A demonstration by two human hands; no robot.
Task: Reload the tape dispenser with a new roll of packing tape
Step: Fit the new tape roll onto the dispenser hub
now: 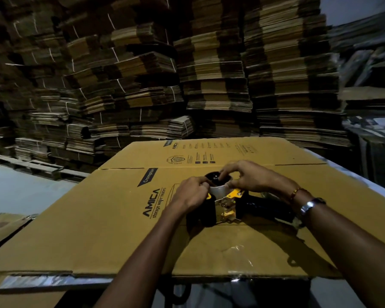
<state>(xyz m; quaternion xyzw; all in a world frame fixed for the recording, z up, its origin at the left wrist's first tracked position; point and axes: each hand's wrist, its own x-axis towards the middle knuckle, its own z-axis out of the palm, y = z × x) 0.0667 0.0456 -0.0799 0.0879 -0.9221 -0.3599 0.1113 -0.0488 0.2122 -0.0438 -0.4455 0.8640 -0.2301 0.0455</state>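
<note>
A black and yellow tape dispenser [233, 207] lies on a flattened cardboard box [111, 218], its black handle pointing right. A roll of clear packing tape [218, 190] sits at the dispenser's far end, over the black spool hub [212, 177]. My left hand [192, 193] grips the roll's left side. My right hand [249, 177] holds the roll from the right and top, fingers curled over it. Both hands hide most of the roll.
Tall stacks of flattened cartons [187, 74] fill the background. A scrap of crumpled clear tape [242, 252] lies on the cardboard near the front edge. A metal strip [42, 282] sits under the box edge at lower left.
</note>
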